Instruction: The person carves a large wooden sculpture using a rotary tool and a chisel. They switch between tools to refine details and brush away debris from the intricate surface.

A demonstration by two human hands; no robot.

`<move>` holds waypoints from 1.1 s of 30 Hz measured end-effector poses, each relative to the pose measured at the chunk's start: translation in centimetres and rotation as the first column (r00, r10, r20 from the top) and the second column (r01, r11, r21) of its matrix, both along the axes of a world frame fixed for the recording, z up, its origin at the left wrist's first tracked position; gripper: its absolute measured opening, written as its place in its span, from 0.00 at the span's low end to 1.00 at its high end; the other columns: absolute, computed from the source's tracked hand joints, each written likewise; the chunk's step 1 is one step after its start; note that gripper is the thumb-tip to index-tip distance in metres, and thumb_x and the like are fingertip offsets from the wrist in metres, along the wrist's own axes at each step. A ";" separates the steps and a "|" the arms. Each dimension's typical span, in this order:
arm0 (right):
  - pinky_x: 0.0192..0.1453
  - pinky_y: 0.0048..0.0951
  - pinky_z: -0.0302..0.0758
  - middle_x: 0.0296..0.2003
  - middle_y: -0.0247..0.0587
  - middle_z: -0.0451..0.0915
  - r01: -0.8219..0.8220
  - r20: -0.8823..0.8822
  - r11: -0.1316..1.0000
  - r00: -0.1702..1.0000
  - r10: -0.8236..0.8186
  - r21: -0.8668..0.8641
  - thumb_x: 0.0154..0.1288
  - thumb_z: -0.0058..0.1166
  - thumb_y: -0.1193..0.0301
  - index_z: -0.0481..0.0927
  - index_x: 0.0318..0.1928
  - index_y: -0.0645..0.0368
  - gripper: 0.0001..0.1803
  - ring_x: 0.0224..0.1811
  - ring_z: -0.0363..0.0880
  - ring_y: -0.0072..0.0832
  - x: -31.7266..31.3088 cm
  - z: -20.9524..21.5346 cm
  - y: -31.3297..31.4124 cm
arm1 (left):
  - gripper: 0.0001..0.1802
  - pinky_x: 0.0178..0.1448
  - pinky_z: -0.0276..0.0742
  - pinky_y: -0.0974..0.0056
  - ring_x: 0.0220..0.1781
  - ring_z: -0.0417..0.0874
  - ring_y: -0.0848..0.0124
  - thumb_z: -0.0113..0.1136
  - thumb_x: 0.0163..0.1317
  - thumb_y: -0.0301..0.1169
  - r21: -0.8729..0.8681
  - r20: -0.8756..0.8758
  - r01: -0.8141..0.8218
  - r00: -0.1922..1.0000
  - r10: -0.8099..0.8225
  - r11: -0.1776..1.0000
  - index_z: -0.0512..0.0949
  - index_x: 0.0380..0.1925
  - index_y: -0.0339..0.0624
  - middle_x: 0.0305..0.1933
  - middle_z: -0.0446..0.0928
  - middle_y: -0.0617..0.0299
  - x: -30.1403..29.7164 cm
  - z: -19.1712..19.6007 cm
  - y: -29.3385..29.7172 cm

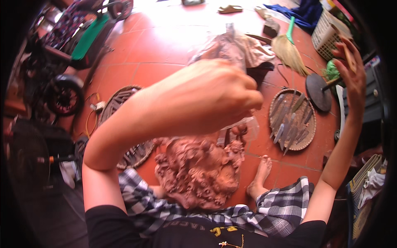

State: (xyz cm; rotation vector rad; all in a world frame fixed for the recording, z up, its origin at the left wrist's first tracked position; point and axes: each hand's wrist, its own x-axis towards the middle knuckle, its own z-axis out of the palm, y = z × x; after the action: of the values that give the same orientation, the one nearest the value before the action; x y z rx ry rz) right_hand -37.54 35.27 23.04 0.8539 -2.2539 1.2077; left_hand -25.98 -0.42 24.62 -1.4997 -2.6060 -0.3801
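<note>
My left hand [225, 95] is raised across the middle of the view, its back toward me and its fingers curled down. What they hold, if anything, is hidden. Below it, between my legs, sits a reddish-brown carved sculpture [198, 173] with dense curls and rounded knobs; my left hand and forearm cover its upper part. Off to the right, my right hand [355, 78] is held up beside a dark round base with a post [318, 93]. A slim tan, wooden-looking stick [350, 58] shows between its thumb and fingers.
Right of the sculpture, a round woven tray [292, 142] carries several chisel-like tools. Another tool tray [124, 91] lies left, partly behind my forearm. A broom [287, 45], a white basket [324, 35] and crumpled cloth [215, 47] stand farther off. A motorbike [66, 95] is at left.
</note>
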 end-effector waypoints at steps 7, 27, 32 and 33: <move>0.37 0.16 0.63 0.44 0.28 0.79 0.231 -0.014 0.955 0.973 -0.232 0.184 0.76 0.44 0.52 0.77 0.60 0.59 0.25 0.39 0.73 0.13 12.7 10.1 4.7 | 0.14 0.49 0.78 0.58 0.42 0.85 0.58 0.67 0.56 0.26 0.155 0.050 -0.292 0.956 0.288 0.944 0.83 0.44 0.41 0.39 0.84 0.56 16.0 5.5 -10.7; 0.40 0.27 0.67 0.37 0.41 0.78 -0.602 0.525 0.606 0.785 0.329 0.520 0.73 0.51 0.62 0.80 0.40 0.67 0.17 0.35 0.73 0.25 21.1 0.0 -9.3 | 0.19 0.57 0.75 0.65 0.51 0.82 0.72 0.63 0.66 0.30 0.190 0.463 -0.976 0.184 0.867 0.105 0.79 0.55 0.36 0.48 0.84 0.58 52.9 -9.4 -20.9; 0.45 0.29 0.68 0.42 0.46 0.77 -0.745 0.539 0.535 0.662 0.520 0.399 0.73 0.51 0.62 0.78 0.39 0.67 0.17 0.38 0.73 0.28 22.8 -3.9 -14.4 | 0.20 0.50 0.78 0.64 0.42 0.84 0.70 0.66 0.62 0.35 0.157 0.618 -0.910 -0.214 0.757 -0.385 0.81 0.52 0.39 0.44 0.85 0.56 63.8 -13.1 -19.1; 0.47 0.30 0.68 0.43 0.47 0.76 -0.788 0.568 0.496 0.611 0.551 0.366 0.73 0.51 0.62 0.77 0.39 0.67 0.17 0.39 0.73 0.29 23.5 -4.6 -15.4 | 0.22 0.50 0.79 0.64 0.42 0.84 0.70 0.67 0.61 0.37 0.060 0.623 -0.890 -0.320 0.713 -0.452 0.80 0.53 0.39 0.43 0.85 0.55 64.8 -14.7 -18.8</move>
State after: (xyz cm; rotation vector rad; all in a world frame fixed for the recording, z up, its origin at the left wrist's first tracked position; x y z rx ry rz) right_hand -14.04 19.89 18.40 2.1201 -2.7680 0.9879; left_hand 38.80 -19.18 9.94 1.3608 -2.2928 -0.9985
